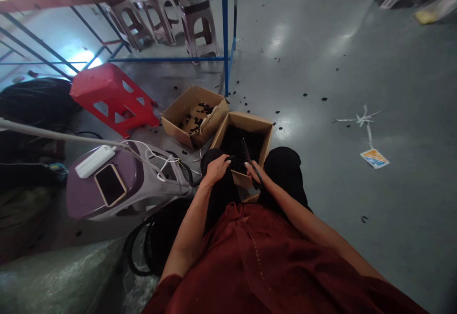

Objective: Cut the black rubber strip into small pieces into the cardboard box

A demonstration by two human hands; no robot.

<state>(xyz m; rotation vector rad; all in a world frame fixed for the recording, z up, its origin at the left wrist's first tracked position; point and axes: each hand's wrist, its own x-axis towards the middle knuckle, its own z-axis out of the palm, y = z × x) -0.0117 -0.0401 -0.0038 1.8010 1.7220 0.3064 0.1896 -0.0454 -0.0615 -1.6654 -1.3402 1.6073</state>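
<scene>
Between my knees, my left hand (217, 169) is closed in a pinch on a thin black piece (232, 157), whose kind is too dark to make out. My right hand (257, 173) grips a pair of black scissors (246, 149), blades pointing away from me. Both hands are over the near side of a cardboard box (268, 135) filled with small black pieces (238, 139). Against its left side stands a second cardboard box (176, 133), tilted, with scattered black bits and a cardboard flap inside.
At left, a purple-topped stool (80, 197) carries a phone (110, 185) and a white device (95, 161). A red stool (114, 95) lies tipped beyond it. A blue-legged table (225, 43) stands ahead. Black scraps and a tag (374, 158) with string lie on the floor.
</scene>
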